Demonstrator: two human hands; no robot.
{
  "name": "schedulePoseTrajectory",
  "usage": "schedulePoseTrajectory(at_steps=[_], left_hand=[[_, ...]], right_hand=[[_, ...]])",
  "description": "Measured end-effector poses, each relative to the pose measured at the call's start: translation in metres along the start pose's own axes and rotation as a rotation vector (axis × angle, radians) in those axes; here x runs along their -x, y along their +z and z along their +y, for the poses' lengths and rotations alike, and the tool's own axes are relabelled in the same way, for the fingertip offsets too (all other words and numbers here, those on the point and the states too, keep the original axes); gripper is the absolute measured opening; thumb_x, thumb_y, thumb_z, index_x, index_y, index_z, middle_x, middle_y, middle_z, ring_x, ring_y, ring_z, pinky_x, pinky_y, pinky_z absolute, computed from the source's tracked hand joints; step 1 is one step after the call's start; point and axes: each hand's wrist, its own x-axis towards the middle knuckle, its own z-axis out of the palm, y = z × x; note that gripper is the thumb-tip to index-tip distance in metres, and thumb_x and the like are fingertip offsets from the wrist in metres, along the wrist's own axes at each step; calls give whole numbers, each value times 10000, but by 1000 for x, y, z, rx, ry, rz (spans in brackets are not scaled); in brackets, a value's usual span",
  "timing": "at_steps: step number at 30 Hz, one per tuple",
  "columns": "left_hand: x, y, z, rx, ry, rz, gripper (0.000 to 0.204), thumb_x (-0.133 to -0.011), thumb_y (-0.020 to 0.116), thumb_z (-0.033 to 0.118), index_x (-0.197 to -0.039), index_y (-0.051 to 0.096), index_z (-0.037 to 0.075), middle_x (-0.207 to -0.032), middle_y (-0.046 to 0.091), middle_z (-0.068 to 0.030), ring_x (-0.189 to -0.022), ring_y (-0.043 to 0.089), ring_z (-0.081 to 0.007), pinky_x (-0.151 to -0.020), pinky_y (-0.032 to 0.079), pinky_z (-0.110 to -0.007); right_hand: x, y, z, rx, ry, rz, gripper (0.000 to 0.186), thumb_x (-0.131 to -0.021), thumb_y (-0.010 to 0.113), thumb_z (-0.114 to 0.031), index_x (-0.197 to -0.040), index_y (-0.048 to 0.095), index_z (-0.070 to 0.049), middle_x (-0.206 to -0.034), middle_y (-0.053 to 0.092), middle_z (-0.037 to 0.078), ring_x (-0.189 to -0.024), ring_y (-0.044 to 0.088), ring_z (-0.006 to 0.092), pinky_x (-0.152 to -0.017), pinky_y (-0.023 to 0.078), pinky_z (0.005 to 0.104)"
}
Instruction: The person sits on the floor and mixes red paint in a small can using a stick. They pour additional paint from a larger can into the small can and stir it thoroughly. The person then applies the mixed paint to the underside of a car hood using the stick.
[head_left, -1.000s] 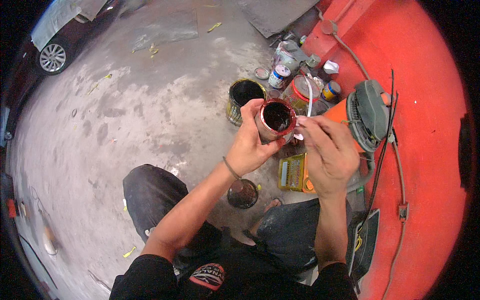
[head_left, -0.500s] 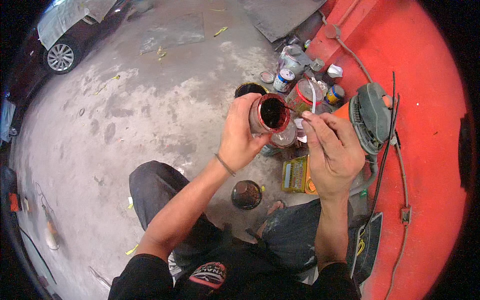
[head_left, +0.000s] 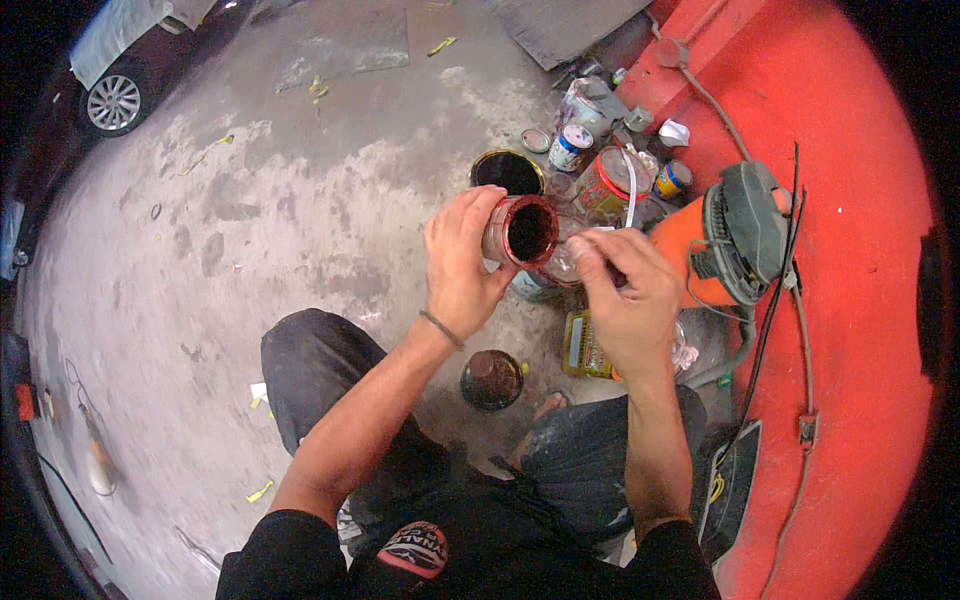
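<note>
My left hand [head_left: 458,250] is wrapped round a small metal can [head_left: 495,238], tilted so that its mouth faces me. Dark red paint coats the can's rim, and the inside looks nearly black. Close by on the right, my right hand [head_left: 637,300] is pinched on a thin stick, mostly hidden by the fingers and blur; its tip is near the can's mouth. Just beyond the can stands a larger open tin [head_left: 484,163] with dark contents. A clear-topped container [head_left: 562,262] sits partly hidden between my hands.
Paint tins [head_left: 571,147] and a red-rimmed bucket [head_left: 605,190] crowd the far right. An orange and grey vacuum cleaner [head_left: 690,240] stands by the red wall [head_left: 850,330]. A yellow rectangular tin [head_left: 578,345] and a dark round dish [head_left: 490,398] are on the floor near my knees.
My left hand has shifted slightly left with the can. My right hand has moved left and a little nearer to me, and less of the stick shows.
</note>
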Motion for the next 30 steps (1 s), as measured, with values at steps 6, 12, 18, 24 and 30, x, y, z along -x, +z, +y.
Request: schedulePoseTrajectory(at_steps=[6,12,18,24,30], left_hand=[[4,-9,-9,-28,-15,23,852,-667,953,82,-1434,583,101,-1424,641,-135,-1354,585,-363,-1121,413,-505],[18,-11,-20,-12,-85,-48,885,-681,937,62,-1471,538,83,-1430,636,-148,-1365,591,-361,-1155,389,-555],[27,-17,-32,-78,-141,-90,899,-680,922,43,-1484,521,93,-1445,629,-139,-1400,577,-339,-1227,322,-582],[28,-21,-37,-257,-81,-56,904,-677,959,53,-1473,531,79,-1450,643,-127,-1376,600,-343,-1217,343,-609],[31,-21,-39,-158,-168,-51,853,-672,914,24,-1425,518,88,-1452,632,-113,-1427,565,-318,-1250,284,-594]], right_hand=[[3,14,-2,54,3,-98,135,-954,808,-136,-1030,797,-25,-923,755,104,-781,730,264,-697,570,379],[4,28,3,87,74,-236,114,-956,802,-125,-1031,800,-40,-916,750,105,-785,731,279,-694,569,375],[0,36,6,131,24,-169,102,-945,808,-129,-1016,797,-56,-915,745,92,-789,728,281,-689,562,386],[-10,31,1,254,-165,-63,108,-946,806,-134,-1016,793,-53,-922,743,93,-731,715,270,-670,555,390],[-4,38,-5,164,-16,-152,98,-957,791,-111,-1016,788,-33,-906,741,109,-714,711,262,-658,552,388]])
